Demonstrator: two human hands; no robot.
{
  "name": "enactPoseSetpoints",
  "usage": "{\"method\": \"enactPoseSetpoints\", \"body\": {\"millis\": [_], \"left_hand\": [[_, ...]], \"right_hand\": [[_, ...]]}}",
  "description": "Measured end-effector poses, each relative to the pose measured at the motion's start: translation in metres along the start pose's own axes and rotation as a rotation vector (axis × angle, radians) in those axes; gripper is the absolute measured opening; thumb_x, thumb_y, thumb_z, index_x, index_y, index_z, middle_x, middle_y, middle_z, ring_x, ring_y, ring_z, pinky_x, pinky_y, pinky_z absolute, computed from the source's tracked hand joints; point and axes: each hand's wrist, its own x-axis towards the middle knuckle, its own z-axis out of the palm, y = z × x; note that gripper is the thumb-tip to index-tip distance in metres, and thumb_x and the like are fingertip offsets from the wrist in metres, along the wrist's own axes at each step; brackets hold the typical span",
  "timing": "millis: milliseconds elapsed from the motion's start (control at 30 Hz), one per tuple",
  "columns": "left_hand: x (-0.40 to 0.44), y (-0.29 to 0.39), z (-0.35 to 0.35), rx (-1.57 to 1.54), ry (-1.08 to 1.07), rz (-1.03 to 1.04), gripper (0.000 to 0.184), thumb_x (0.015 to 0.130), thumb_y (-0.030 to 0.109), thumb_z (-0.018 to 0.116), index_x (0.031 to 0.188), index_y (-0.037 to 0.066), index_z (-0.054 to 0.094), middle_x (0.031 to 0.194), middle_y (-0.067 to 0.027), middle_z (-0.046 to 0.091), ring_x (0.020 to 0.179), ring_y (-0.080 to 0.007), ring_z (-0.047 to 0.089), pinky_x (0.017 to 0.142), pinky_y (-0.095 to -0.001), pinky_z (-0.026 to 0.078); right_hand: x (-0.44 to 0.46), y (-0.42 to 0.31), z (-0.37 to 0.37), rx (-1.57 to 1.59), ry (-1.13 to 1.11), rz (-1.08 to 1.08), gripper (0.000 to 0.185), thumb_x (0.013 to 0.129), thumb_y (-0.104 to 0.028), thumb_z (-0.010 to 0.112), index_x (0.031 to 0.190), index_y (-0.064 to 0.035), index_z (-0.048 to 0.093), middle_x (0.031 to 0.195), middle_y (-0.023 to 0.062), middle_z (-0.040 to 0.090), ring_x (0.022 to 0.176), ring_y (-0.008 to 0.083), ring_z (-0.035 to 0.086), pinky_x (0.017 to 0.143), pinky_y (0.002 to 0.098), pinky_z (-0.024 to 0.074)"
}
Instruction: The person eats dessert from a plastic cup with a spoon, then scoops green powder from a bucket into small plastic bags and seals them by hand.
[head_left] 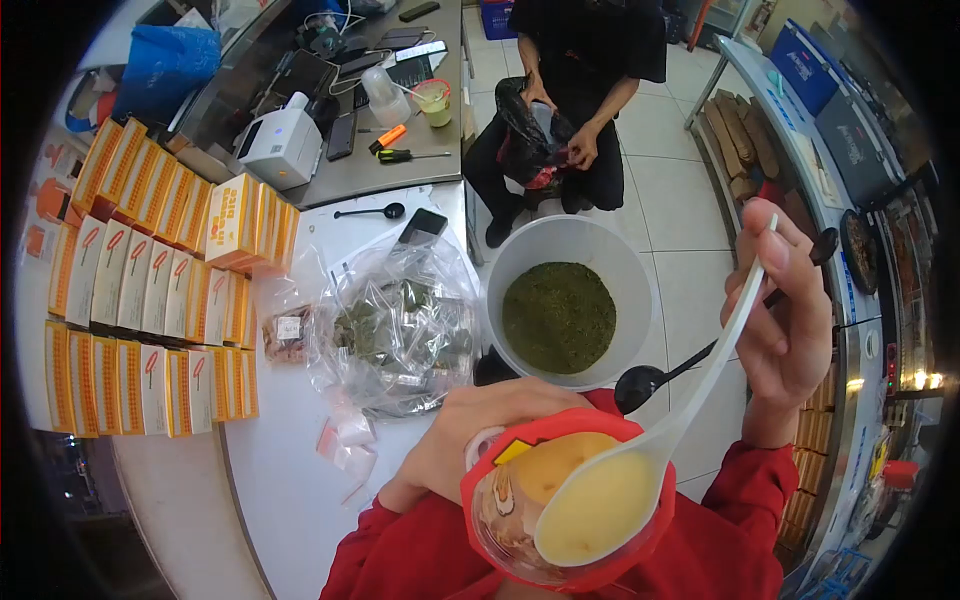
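Head cam: right hand [797,335] pinches a white spoon [655,443], brimming with pale yellow liquid [600,505], plus a black ladle [640,388]. Spoon's over a red-rimmed cup [575,421], gripped by the left hand [488,414], and blocks part of its opening. Beyond: bucket [570,243] of green stuff [560,318]. Desk [270,480] on the left has a clear bag [410,330], stacked boxes [160,290].

Spoon [664,442] over container [575,421], bag [415,335] left of bucket [635,310]
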Motion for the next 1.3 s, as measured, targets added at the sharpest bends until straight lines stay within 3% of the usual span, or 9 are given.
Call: {"method": "enactPoseSetpoints", "body": {"millis": [100, 200, 433, 567, 600, 700, 833, 1067, 1300], "left_hand": [[-0.005, -0.004, 0.008, -0.091, 0.234, -0.074, 0.034, 0.075, 0.031, 0.064, 0.073, -0.003, 0.061, 0.073, -0.0163, 0.065, 0.060, -0.0211, 0.064, 0.058, -0.0245, 0.051], [0.000, 0.002, -0.017, -0.089, -0.083, -0.137, 0.036, 0.071, 0.015, 0.067, 0.100, -0.004, 0.060, 0.100, -0.0177, 0.063, 0.091, -0.0266, 0.063, 0.081, -0.0335, 0.049], [0.002, 0.004, -0.020, -0.193, -0.130, -0.104, 0.040, 0.068, 0.016, 0.069, 0.100, -0.005, 0.060, 0.098, -0.0190, 0.063, 0.089, -0.0284, 0.063, 0.080, -0.0344, 0.049], [0.001, 0.004, -0.020, -0.230, -0.113, -0.091, 0.042, 0.067, 0.017, 0.071, 0.100, -0.005, 0.059, 0.097, -0.0197, 0.062, 0.089, -0.0294, 0.063, 0.080, -0.0349, 0.049], [0.001, 0.003, -0.021, -0.235, -0.112, -0.088, 0.042, 0.067, 0.017, 0.071, 0.100, -0.006, 0.059, 0.096, -0.0199, 0.062, 0.088, -0.0297, 0.063, 0.080, -0.0350, 0.049], [0.003, 0.005, -0.021, -0.146, -0.153, -0.021, 0.042, 0.067, 0.018, 0.071, 0.100, -0.006, 0.059, 0.096, -0.0200, 0.062, 0.088, -0.0298, 0.063, 0.080, -0.0347, 0.049], [-0.005, 0.001, -0.015, -0.202, -0.059, -0.047, 0.042, 0.067, 0.019, 0.071, 0.100, -0.005, 0.059, 0.096, -0.0189, 0.062, 0.087, -0.0292, 0.063, 0.077, -0.0334, 0.050], [0.000, 0.001, -0.020, -0.167, -0.073, 0.050, 0.039, 0.068, 0.019, 0.072, 0.099, -0.002, 0.060, 0.098, -0.0168, 0.062, 0.085, -0.0271, 0.064, 0.070, -0.0324, 0.052], [-0.002, 0.006, -0.021, -0.176, -0.081, -0.029, 0.038, 0.068, 0.018, 0.072, 0.099, -0.001, 0.060, 0.098, -0.0155, 0.062, 0.087, -0.0268, 0.063, 0.073, -0.0317, 0.051]], "right_hand": [[0.000, -0.001, 0.000, -0.036, 0.029, 0.014, 0.031, 0.083, -0.014, 0.054, 0.108, 0.0052, 0.054, 0.065, 0.0093, 0.062, 0.031, -0.0001, 0.027, 0.031, 0.0159, 0.0184], [0.000, -0.001, 0.001, -0.042, 0.043, 0.009, 0.031, 0.083, -0.014, 0.055, 0.108, 0.0054, 0.053, 0.066, 0.0096, 0.062, 0.031, -0.0002, 0.027, 0.031, 0.0158, 0.0186], [0.002, -0.001, -0.001, -0.036, 0.024, -0.023, 0.035, 0.085, -0.015, 0.053, 0.112, 0.0062, 0.050, 0.064, 0.0090, 0.061, 0.030, 0.0003, 0.027, 0.032, 0.0140, 0.0263], [0.004, -0.009, 0.002, -0.006, 0.040, 0.019, 0.038, 0.087, -0.017, 0.048, 0.117, 0.0064, 0.046, 0.059, 0.0024, 0.056, 0.029, 0.0012, 0.026, 0.038, 0.0151, 0.0391], [0.006, -0.009, 0.001, 0.020, -0.069, -0.015, 0.031, 0.090, -0.015, 0.045, 0.115, 0.0042, 0.043, 0.060, 0.0010, 0.050, 0.030, 0.0007, 0.027, 0.033, 0.0149, 0.0327], [0.007, -0.011, 0.000, 0.066, -0.149, -0.039, 0.025, 0.093, -0.013, 0.041, 0.113, 0.0015, 0.039, 0.063, 0.0027, 0.048, 0.031, 0.0014, 0.034, 0.029, 0.0142, 0.0317], [0.008, -0.016, -0.002, 0.027, -0.202, -0.066, 0.024, 0.094, -0.017, 0.041, 0.112, -0.0008, 0.041, 0.067, 0.0079, 0.055, 0.034, 0.0066, 0.048, 0.033, 0.0144, 0.0429], [0.001, -0.023, 0.008, -0.013, -0.065, -0.095, 0.022, 0.095, -0.017, 0.037, 0.112, -0.0033, 0.041, 0.066, 0.0031, 0.050, 0.042, 0.0060, 0.052, 0.034, 0.0163, 0.0425], [0.010, -0.043, -0.004, -0.061, -0.560, -0.055, 0.019, 0.095, -0.016, 0.036, 0.112, -0.0065, 0.038, 0.067, 0.0022, 0.046, 0.045, 0.0079, 0.047, 0.041, 0.0217, 0.0382]]}}
